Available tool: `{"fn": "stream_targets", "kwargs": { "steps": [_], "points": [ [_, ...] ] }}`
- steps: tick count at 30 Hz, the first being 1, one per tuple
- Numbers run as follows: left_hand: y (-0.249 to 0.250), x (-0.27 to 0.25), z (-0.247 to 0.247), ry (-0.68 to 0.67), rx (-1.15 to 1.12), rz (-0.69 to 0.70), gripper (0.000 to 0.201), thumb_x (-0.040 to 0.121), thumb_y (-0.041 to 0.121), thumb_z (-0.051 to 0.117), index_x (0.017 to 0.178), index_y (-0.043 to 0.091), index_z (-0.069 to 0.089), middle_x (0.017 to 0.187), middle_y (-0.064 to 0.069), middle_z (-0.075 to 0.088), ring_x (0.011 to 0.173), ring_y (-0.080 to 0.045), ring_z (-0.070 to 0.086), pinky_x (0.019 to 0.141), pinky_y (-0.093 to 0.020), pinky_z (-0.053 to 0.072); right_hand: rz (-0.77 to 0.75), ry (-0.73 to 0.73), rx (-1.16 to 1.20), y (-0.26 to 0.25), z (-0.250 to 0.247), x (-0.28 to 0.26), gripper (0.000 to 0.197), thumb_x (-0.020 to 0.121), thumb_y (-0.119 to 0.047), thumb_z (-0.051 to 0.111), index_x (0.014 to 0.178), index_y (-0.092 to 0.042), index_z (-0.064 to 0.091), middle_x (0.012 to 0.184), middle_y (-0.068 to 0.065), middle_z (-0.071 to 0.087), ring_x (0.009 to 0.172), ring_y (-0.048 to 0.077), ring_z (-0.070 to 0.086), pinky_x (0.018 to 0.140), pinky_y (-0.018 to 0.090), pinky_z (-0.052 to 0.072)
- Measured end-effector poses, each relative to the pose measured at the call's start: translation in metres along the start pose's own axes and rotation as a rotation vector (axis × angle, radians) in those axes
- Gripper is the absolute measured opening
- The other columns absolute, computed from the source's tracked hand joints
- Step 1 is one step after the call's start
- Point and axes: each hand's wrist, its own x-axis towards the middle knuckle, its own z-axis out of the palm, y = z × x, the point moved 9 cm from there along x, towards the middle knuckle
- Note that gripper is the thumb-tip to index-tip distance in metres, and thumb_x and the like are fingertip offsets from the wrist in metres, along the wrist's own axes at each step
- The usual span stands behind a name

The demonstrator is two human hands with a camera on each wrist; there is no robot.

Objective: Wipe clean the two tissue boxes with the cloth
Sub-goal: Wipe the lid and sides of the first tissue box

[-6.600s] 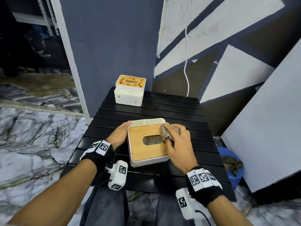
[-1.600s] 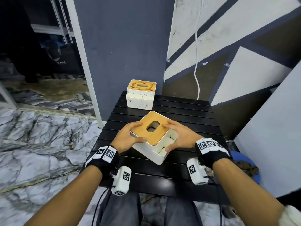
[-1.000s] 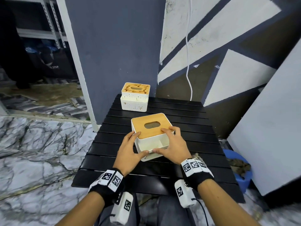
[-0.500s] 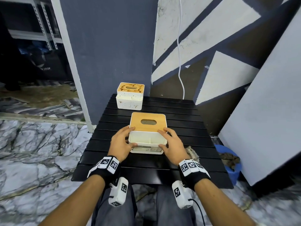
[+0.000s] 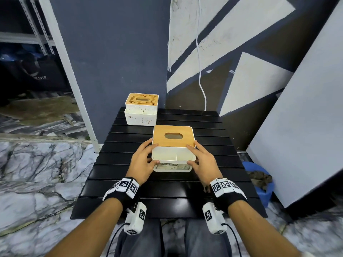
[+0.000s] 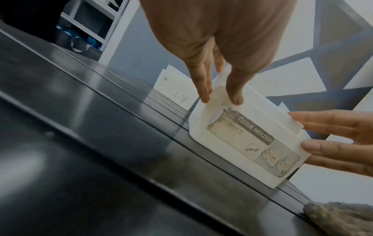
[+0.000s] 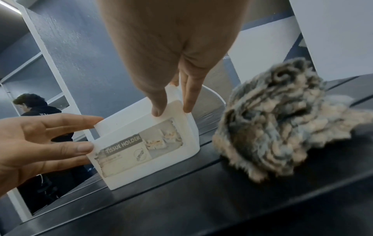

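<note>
I had the near tissue box (image 5: 173,148), rigid, light and smooth-walled, on the table (image 5: 167,191) between left hand (image 5: 143,162) and right hand (image 5: 204,162), each grip flat-fingered on its side walls, the cloth (image 7: 282,118) lying beside it.

A black slatted table (image 5: 167,191) stands on marbled floor (image 5: 37,173) against a dark blue wall (image 5: 115,52).

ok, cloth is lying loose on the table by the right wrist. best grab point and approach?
Take the cloth at its raised, bunched crown, coming from above with the right hand. It sits as a fluffy heap on the black slatted table, right of the near tissue box, so a pinch over the top should gather enough pile; the edges lie flat against the slats.
</note>
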Motion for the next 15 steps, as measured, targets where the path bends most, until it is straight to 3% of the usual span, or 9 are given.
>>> {"fn": "stream_targets", "kwargs": {
  "steps": [2,5,6,10,13,15],
  "points": [
    [0.003,0.011,0.009,-0.019,0.025,0.008,0.064,0.078,-0.007,0.076,0.135,0.013,0.058,0.146,0.009,0.041,0.126,-0.017,0.054,0.086,-0.01,0.05,0.014,-0.009,-0.006,0.009,-0.006,0.009,0.06,0.085,-0.014,0.068,0.138,-0.031,0.046,0.155,-0.005,0.025,0.104,0.026,0.06,0.103,0.038,0.044],
    [0.006,0.033,0.024,-0.054,0.074,0.012,0.064,0.078,-0.003,0.078,0.135,0.015,0.058,0.152,0.004,0.041,0.122,-0.015,0.056,0.089,-0.015,0.051,0.021,-0.017,-0.018,0.024,-0.018,0.025,0.06,0.085,-0.012,0.067,0.138,-0.029,0.046,0.155,-0.003,0.025,0.076,0.011,0.061,0.102,0.035,0.045],
    [0.008,0.039,0.028,-0.065,0.091,0.017,0.064,0.078,-0.002,0.079,0.135,0.015,0.058,0.153,0.003,0.041,0.12,-0.013,0.057,0.088,-0.014,0.051,0.023,-0.016,-0.019,0.028,-0.021,0.031,0.059,0.085,-0.011,0.068,0.138,-0.029,0.047,0.155,-0.002,0.025,0.074,0.01,0.061,0.102,0.035,0.045],
    [0.016,0.07,0.05,-0.114,0.115,0.023,0.063,0.078,-0.004,0.078,0.136,0.014,0.058,0.154,-0.001,0.041,0.116,-0.008,0.057,0.081,-0.005,0.049,0.013,-0.02,-0.02,0.054,-0.034,0.058,0.06,0.083,-0.009,0.069,0.136,-0.028,0.048,0.155,0.0,0.027,0.085,0.018,0.066,0.101,0.036,0.047],
    [0.021,0.093,0.067,-0.141,0.101,0.013,0.063,0.079,-0.006,0.076,0.136,0.012,0.057,0.155,-0.002,0.04,0.122,-0.013,0.057,0.08,-0.005,0.05,0.007,-0.012,-0.012,0.075,-0.044,0.078,0.06,0.083,-0.008,0.069,0.136,-0.029,0.049,0.154,0.0,0.028,0.093,0.024,0.066,0.099,0.038,0.048],
    [0.024,0.106,0.077,-0.144,0.099,0.025,0.062,0.079,-0.008,0.075,0.136,0.01,0.057,0.155,-0.003,0.039,0.119,-0.009,0.056,0.078,-0.004,0.05,-0.009,0.014,0.003,0.087,-0.05,0.088,0.06,0.082,-0.008,0.07,0.135,-0.029,0.05,0.153,0.0,0.03,0.095,0.026,0.066,0.097,0.038,0.05]
  ]
}}
